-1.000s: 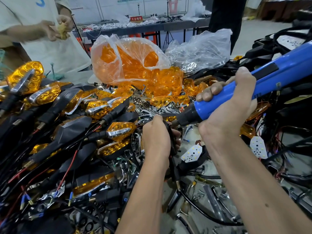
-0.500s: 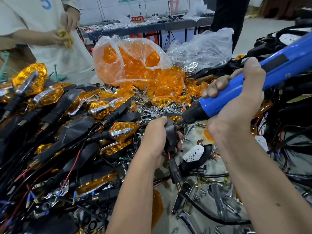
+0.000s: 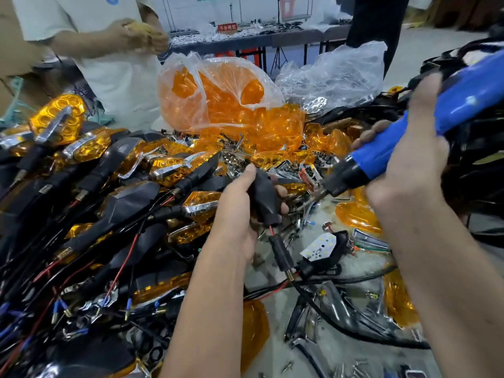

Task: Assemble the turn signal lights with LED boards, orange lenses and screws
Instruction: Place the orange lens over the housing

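On the left of the desk [image 3: 275, 353] lies a big heap of finished turn signal lights [image 3: 114, 192], black with orange fronts and red and black wires, too many to count. Behind it stands another person [image 3: 109, 50] with something yellow in both hands. In the middle sits a clear bag of orange lenses [image 3: 218, 96], also too many to count, and beside it a second clear bag of shiny parts [image 3: 332, 77]. So there are two bags. The left hand [image 3: 240, 214] is curled tight around one black light housing [image 3: 263, 197], which is the piece being worked on, held just above the desk with its wire hanging down. A little to the right lies one white LED board [image 3: 317, 245] in another black housing, and small loose screws [image 3: 354, 366] are scattered near the front edge. The right hand [image 3: 409, 159] is wrapped around one blue electric screwdriver [image 3: 409, 137], with its tip close to the housing. I cannot see a screw on the tip. The tip could slip off a screw and poke the left fingers, since they sit so near. The screw could also drop into the mess and get lost.
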A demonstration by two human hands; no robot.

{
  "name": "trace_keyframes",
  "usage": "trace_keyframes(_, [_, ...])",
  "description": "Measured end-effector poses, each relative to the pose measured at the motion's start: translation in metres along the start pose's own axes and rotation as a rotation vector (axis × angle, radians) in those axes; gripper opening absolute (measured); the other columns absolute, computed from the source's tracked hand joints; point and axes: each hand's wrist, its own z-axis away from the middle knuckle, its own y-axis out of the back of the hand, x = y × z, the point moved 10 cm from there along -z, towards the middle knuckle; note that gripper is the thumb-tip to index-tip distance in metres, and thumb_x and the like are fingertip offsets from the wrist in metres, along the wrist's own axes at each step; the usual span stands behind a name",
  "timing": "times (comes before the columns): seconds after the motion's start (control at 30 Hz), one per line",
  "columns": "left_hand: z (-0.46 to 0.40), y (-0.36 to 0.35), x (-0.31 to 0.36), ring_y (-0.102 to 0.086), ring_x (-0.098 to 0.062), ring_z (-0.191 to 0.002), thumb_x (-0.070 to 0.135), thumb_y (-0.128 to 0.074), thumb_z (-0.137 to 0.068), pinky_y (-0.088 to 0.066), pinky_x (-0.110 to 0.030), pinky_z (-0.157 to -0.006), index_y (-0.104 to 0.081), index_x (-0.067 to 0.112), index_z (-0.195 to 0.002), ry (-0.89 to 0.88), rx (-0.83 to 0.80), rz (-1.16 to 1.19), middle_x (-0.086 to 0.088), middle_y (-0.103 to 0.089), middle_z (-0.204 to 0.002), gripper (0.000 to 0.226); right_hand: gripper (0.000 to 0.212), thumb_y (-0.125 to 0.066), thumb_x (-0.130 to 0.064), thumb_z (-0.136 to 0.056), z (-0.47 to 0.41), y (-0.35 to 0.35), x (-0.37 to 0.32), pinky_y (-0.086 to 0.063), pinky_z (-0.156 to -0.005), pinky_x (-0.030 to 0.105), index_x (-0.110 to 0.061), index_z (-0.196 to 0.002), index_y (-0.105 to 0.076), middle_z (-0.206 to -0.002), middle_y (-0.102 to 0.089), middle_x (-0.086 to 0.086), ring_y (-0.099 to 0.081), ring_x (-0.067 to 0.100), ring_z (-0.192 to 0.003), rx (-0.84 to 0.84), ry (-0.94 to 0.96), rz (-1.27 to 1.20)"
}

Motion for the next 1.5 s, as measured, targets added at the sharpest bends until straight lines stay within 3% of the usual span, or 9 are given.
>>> trace_keyframes(0.13, [0.001, 0.0, 0.002, -0.064, -0.022, -0.061, 0.061, -0.05, -0.1, -0.05, -0.028, -0.05, -0.074, 0.019, -0.103, -0.033, -0.002, 0.02, -0.005, -0.069, -0.081, 0.048, 0.042, -0.077, -0.034, -0.093, -0.009, 0.019, 0.031, -0.062, -0.081, 0.041, -0.013, -0.122, -0.055, -0.09, -0.055, 0.003, -0.059, 0.019, -0.07, 0.026, -0.187, 0.201])
trace_keyframes(0.27, [0.002, -0.008, -0.002, -0.057, -0.022, -0.055, 0.064, -0.039, -0.104, -0.047, -0.028, -0.045, -0.073, 0.019, -0.114, -0.016, -0.063, 0.095, -0.009, -0.062, -0.081, 0.057, 0.041, -0.077, -0.028, -0.092, -0.009, 0.024, 0.052, -0.048, -0.111, 0.054, -0.012, -0.123, -0.055, -0.11, -0.051, 0.004, -0.057, 0.024, -0.099, -0.003, -0.303, 0.311])
trace_keyframes(0.53, [0.006, -0.028, 0.004, -0.064, -0.027, -0.078, 0.022, -0.028, -0.107, -0.057, -0.039, -0.066, -0.064, 0.023, -0.135, -0.104, -0.204, 0.023, -0.008, -0.062, -0.116, 0.046, 0.058, -0.074, -0.042, -0.091, 0.002, -0.004, 0.034, -0.048, -0.102, 0.045, -0.012, -0.138, -0.059, -0.127, -0.059, 0.009, -0.06, 0.027, -0.115, -0.186, -0.042, 1.071])
trace_keyframes(0.63, [0.009, -0.033, 0.015, -0.069, -0.02, -0.1, 0.018, -0.041, -0.104, -0.057, -0.042, -0.088, -0.064, 0.041, -0.133, -0.257, -0.205, -0.123, -0.003, -0.06, -0.14, 0.044, 0.042, -0.068, -0.057, -0.092, 0.02, -0.039, 0.023, -0.055, -0.089, 0.038, -0.02, -0.111, -0.076, -0.106, -0.073, -0.001, -0.067, 0.017, -0.099, -0.371, 0.198, 1.301])
trace_keyframes(0.77, [0.012, -0.029, 0.024, -0.054, -0.009, -0.132, 0.026, -0.074, -0.091, -0.049, -0.043, -0.111, -0.047, 0.05, -0.144, -0.447, -0.072, -0.498, 0.014, -0.055, -0.142, 0.065, 0.051, -0.075, -0.061, -0.084, 0.041, -0.048, 0.06, -0.048, -0.049, 0.021, -0.01, -0.088, -0.074, -0.071, -0.062, 0.009, -0.056, 0.012, -0.058, -0.696, -0.014, 1.27])
trace_keyframes(0.9, [0.01, -0.026, 0.018, -0.061, 0.01, -0.099, 0.026, -0.088, -0.083, -0.053, -0.012, -0.083, -0.044, 0.033, -0.144, -0.455, -0.021, -0.607, 0.013, -0.059, -0.116, 0.076, 0.031, -0.085, -0.037, -0.085, 0.027, -0.036, 0.06, -0.056, -0.061, 0.035, -0.008, -0.08, -0.074, -0.073, -0.075, 0.005, -0.07, 0.021, -0.063, -0.598, -0.019, 1.028])
trace_keyframes(1.03, [0.01, -0.032, 0.01, -0.071, -0.01, -0.074, 0.023, -0.079, -0.092, -0.057, -0.021, -0.064, -0.056, 0.023, -0.126, -0.327, -0.087, -0.494, 0.002, -0.07, -0.102, 0.04, 0.031, -0.083, -0.038, -0.087, 0.004, -0.016, 0.039, -0.061, -0.064, 0.031, -0.008, -0.084, -0.076, -0.08, -0.078, 0.007, -0.073, 0.019, -0.068, -0.36, -0.082, 0.625])
trace_keyframes(1.17, [0.013, -0.037, 0.009, -0.051, -0.015, -0.044, 0.02, -0.059, -0.106, -0.041, -0.025, -0.04, -0.061, 0.012, -0.105, -0.27, -0.155, -0.444, 0.0, -0.067, -0.07, 0.009, 0.029, -0.08, -0.039, -0.088, -0.002, -0.002, 0.029, -0.061, -0.068, 0.028, -0.012, -0.083, -0.072, -0.068, -0.074, -0.004, -0.07, 0.012, -0.06, -0.23, -0.114, 0.388])
trace_keyframes(1.5, [0.02, -0.015, 0.044, -0.037, -0.008, -0.047, 0.037, -0.06, -0.105, -0.03, -0.024, -0.051, -0.074, 0.012, -0.087, -0.416, -0.058, -0.657, 0.003, -0.049, -0.059, 0.033, 0.043, -0.08, -0.046, -0.088, 0.007, -0.02, 0.028, -0.056, -0.056, 0.027, -0.007, -0.104, -0.071, -0.085, -0.072, 0.01, -0.065, 0.016, -0.059, -0.266, -0.147, 0.484])
